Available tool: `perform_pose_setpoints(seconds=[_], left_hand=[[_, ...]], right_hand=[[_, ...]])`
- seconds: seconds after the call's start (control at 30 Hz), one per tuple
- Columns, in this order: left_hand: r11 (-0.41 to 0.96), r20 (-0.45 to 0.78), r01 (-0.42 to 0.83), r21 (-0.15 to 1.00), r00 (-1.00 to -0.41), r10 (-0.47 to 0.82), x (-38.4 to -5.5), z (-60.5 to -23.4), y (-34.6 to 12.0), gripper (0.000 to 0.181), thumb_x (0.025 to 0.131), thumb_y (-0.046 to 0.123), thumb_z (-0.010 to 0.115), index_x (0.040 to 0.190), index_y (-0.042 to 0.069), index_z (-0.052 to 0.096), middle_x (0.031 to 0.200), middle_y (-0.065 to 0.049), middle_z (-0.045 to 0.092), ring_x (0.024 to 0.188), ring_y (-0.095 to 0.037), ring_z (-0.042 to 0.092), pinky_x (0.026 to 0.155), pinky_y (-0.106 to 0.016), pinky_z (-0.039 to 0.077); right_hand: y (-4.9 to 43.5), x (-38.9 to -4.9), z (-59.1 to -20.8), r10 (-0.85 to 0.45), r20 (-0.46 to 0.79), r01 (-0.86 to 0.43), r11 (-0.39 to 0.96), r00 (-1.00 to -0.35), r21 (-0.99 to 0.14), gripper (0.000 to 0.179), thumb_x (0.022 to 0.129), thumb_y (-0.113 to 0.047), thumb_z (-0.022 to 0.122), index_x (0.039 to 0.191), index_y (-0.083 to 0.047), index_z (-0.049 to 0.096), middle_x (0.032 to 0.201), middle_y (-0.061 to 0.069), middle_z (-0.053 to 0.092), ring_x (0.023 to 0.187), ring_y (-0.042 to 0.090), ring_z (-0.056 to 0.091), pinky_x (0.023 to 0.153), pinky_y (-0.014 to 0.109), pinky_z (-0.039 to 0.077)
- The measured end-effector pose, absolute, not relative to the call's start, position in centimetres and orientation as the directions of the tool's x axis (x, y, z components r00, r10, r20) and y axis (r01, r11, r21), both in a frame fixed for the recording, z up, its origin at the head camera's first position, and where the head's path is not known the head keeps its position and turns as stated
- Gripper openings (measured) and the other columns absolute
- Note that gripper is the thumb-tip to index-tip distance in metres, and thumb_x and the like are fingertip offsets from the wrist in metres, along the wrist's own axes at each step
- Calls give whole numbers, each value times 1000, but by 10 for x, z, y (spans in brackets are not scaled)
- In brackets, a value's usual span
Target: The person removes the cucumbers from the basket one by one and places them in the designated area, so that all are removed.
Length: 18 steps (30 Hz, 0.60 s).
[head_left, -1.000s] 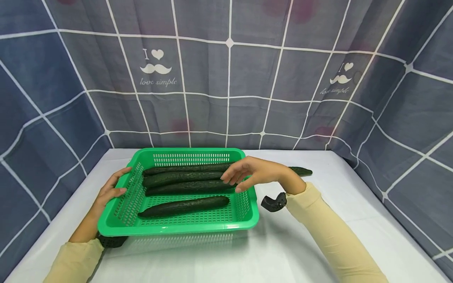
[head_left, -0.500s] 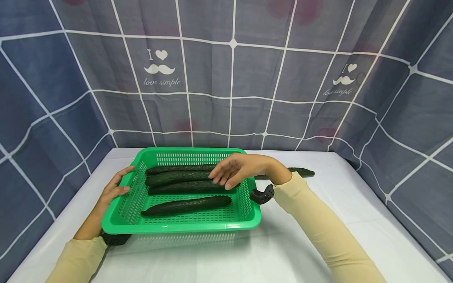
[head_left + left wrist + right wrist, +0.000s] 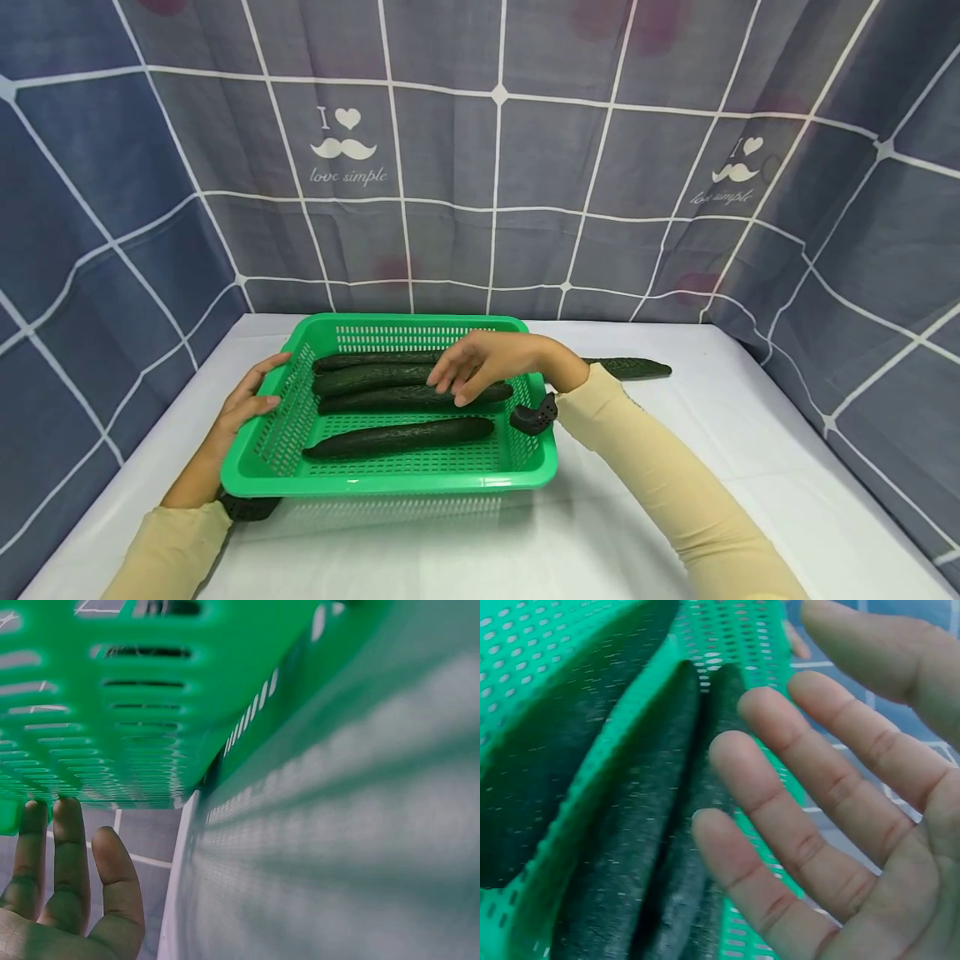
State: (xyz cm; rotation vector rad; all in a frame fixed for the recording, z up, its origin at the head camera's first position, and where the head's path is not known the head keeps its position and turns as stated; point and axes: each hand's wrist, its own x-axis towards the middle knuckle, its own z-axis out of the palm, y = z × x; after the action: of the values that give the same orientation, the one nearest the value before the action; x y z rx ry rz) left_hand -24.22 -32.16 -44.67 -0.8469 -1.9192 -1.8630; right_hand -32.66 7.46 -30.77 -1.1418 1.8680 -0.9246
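A green perforated plastic basket [image 3: 390,485] holds several long dark green cucumbers [image 3: 401,438]. At its left end, my left hand [image 3: 238,408] holds the rim with thumb and index finger over the edge. In the left wrist view, three fairly straight fingers [image 3: 69,855] lie against the outside of the basket wall [image 3: 150,750]. My right hand [image 3: 491,360] hovers over the right part of the basket with loosely bent fingers and nothing in them. The right wrist view shows its spread fingers [image 3: 810,780] beside the cucumbers [image 3: 630,832].
Another cucumber [image 3: 636,368] lies on the white tablecloth [image 3: 630,508] to the right, partly hidden behind my right wrist and the basket. A grey-blue checked curtain [image 3: 450,167] stands behind and along both sides of the table. Black wrist cameras [image 3: 534,415] sit at both wrists.
My right hand has moved left, farther over the cucumbers, its fingers still loose. My left hand stays at the basket's left rim. The whole head view has shifted slightly.
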Motion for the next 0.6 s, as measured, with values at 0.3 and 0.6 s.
perform_pose_setpoints(seconds=[0.3,0.6], left_hand=[[-28,620,628,778,-759,198,-244,-448,-323,75,95,-13,37,152,31,59,153,21,53,139,5,42,92,-17,36],[53,584,599,799,-794,168,-243,-448,-323,79,92,-12,40,148,39,61,151,26,52,139,11,36,92,-21,35]], right_hand=[[51,-325,-324,-932,-257,-427,348,-257,-835,43,98,7,73,139,16,62,137,34,65,122,44,68,95,35,60],[30,-326,-346,-927,-279,-420,364,-251,-832,40,96,6,75,135,13,67,132,22,70,108,17,72,95,33,59]])
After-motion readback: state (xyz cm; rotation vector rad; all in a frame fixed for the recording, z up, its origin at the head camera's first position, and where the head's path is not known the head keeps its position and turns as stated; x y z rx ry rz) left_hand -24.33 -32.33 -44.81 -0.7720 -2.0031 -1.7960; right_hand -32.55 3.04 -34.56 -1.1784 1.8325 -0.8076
